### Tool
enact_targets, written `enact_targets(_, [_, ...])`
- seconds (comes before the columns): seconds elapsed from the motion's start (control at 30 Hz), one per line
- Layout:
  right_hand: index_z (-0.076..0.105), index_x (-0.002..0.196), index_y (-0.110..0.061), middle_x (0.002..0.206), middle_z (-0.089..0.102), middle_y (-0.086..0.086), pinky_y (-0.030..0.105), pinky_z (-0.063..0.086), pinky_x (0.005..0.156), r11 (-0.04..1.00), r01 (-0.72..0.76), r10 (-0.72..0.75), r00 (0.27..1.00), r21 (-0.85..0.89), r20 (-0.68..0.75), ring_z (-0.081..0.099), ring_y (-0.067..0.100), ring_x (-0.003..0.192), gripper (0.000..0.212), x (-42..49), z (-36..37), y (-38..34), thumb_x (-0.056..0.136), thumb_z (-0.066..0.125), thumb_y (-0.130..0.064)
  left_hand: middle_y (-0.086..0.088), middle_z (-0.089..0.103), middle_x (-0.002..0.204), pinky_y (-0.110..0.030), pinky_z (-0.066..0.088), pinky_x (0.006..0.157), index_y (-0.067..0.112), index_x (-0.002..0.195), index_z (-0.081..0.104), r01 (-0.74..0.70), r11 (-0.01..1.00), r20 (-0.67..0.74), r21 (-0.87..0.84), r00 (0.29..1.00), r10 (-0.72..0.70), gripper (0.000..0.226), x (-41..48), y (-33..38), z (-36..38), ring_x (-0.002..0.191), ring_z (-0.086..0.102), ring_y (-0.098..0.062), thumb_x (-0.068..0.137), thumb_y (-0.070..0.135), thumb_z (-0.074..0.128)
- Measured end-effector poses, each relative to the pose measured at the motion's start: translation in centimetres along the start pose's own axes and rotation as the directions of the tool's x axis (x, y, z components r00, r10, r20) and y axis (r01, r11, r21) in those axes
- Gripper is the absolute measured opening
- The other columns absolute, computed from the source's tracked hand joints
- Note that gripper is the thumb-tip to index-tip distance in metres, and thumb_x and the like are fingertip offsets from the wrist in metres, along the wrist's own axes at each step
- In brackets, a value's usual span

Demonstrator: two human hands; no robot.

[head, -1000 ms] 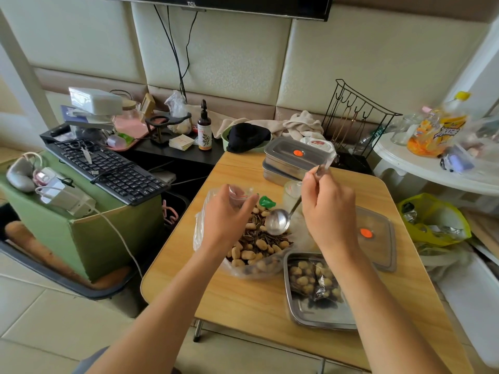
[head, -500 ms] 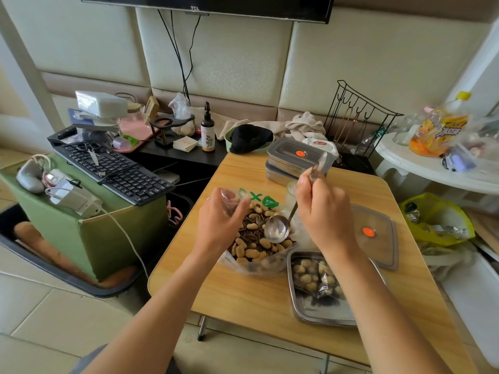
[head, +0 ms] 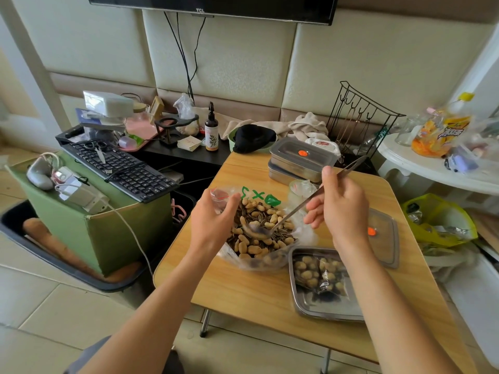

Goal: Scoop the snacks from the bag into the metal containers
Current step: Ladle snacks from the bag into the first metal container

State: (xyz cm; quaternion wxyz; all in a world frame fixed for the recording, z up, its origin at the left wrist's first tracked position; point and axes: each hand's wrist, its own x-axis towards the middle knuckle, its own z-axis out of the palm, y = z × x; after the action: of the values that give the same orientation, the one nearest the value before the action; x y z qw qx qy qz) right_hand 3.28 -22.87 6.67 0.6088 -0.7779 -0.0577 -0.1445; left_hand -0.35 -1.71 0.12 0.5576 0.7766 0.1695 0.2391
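Left hand (head: pixel 213 225) is pinching the bag (head: pixel 253 263) rim; right hand (head: pixel 343 209), fingers clamped on the spoon (head: pixel 291 214), is dipping its bowl into the snacks (head: pixel 259 236) beside the container (head: pixel 305 306).

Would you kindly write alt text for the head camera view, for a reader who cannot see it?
A person's right hand holds a metal ladle, its bowl down in a clear bag of peanuts and sunflower seeds whose rim the left hand grips, on a wooden table beside an open metal container, part filled.

table (head: pixel 243 292) front free, lid (head: pixel 384 244) (right) flanking container (head: pixel 318 306)
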Motion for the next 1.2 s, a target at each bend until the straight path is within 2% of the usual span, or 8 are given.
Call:
enact_targets(0.1, [0.063,0.095,-0.006,0.061,0.069,0.012,0.03,0.048,0.042,0.976,-0.214,0.21,0.974,0.037,0.09,0.068,0.028,0.048,0.044,0.0,0.7,0.6,0.109,0.046,-0.044,0.008,0.069,0.099,-0.033,0.056,0.085,0.02,0.11,0.063,0.025,0.999,0.011,-0.021,1.0,-0.025,0.03,0.2,-0.1,-0.2,0.093,0.067,-0.008,0.095,0.046,0.066])
enact_targets(0.2, [0.065,0.097,0.0,0.063,0.072,0.012,0.027,0.052,0.045,0.948,-0.317,0.316,0.938,-0.015,0.142,0.07,0.025,0.051,0.049,-0.3,2.0,1.5,0.108,0.049,-0.044,0.008,0.069,0.101,-0.036,0.056,0.09,0.019,0.113,0.062,0.042,0.999,0.026,-0.022,0.999,-0.042,0.032,0.5,-0.1,0.0,0.094,0.065,-0.005,0.096,0.046,0.066])
enact_targets(0.33, [0.065,0.095,-0.001,0.063,0.073,0.011,0.02,0.052,0.043,0.91,-0.413,0.414,0.905,-0.027,0.097,0.072,0.021,0.051,0.046,0.0,2.7,2.4,0.107,0.052,-0.043,0.01,0.069,0.096,-0.048,0.056,0.091,0.02,0.112,0.062,-0.01,0.995,0.076,0.104,0.997,0.002,0.04,1.2,-0.7,0.6,0.093,0.066,-0.009,0.093,0.055,0.065])
enact_targets(0.47, [0.062,0.095,-0.002,0.064,0.074,0.013,0.023,0.055,0.044,0.9,-0.434,0.434,0.901,0.035,0.018,0.074,0.026,0.054,0.039,0.8,2.3,2.7,0.107,0.055,-0.038,0.016,0.067,0.095,-0.055,0.049,0.099,0.025,0.105,0.061,-0.052,0.962,0.111,0.267,0.994,0.023,0.057,1.8,-1.0,1.3,0.095,0.065,-0.011,0.079,0.074,0.051])
enact_targets(0.7, [0.063,0.096,-0.009,0.063,0.073,0.01,0.023,0.054,0.043,0.952,-0.306,0.306,0.952,-0.006,-0.013,0.073,0.026,0.052,0.031,0.7,2.7,2.3,0.108,0.053,-0.036,0.015,0.066,0.095,-0.055,0.045,0.101,0.023,0.105,0.061,-0.059,0.953,0.114,0.297,0.993,0.025,0.048,2.7,-1.7,1.9,0.094,0.063,-0.011,0.087,0.068,0.057])
enact_targets(0.9, [0.062,0.094,-0.005,0.062,0.073,0.009,0.026,0.055,0.041,0.984,-0.168,0.166,0.985,-0.06,-0.042,0.072,0.026,0.048,0.035,0.8,2.0,1.5,0.109,0.052,-0.035,0.01,0.068,0.099,-0.054,0.039,0.105,0.021,0.108,0.06,-0.055,0.946,0.094,0.32,0.995,0.026,0.046,2.8,-2.0,1.9,0.095,0.062,-0.013,0.092,0.063,0.06])
enact_targets(1.07, [0.061,0.093,-0.004,0.057,0.069,0.006,0.023,0.05,0.037,0.978,0.063,-0.071,0.997,-0.2,-0.031,0.067,0.016,0.041,0.032,0.8,2.1,1.5,0.11,0.05,-0.03,0.011,0.067,0.101,-0.045,0.033,0.101,0.02,0.107,0.06,-0.058,0.939,0.075,0.338,0.997,0.034,0.041,2.4,-1.7,2.0,0.094,0.057,-0.012,0.094,0.059,0.061])
enact_targets(1.2, [0.058,0.098,-0.007,0.062,0.064,-0.002,0.022,0.051,0.037,0.882,0.351,-0.332,0.936,-0.315,0.116,0.063,0.005,0.042,0.025,0.5,2.6,2.1,0.111,0.047,-0.025,0.012,0.063,0.1,-0.038,0.023,0.093,0.022,0.106,0.058,-0.073,0.928,0.081,0.365,0.996,0.047,0.036,2.3,-1.4,1.9,0.091,0.052,-0.011,0.095,0.056,0.061])
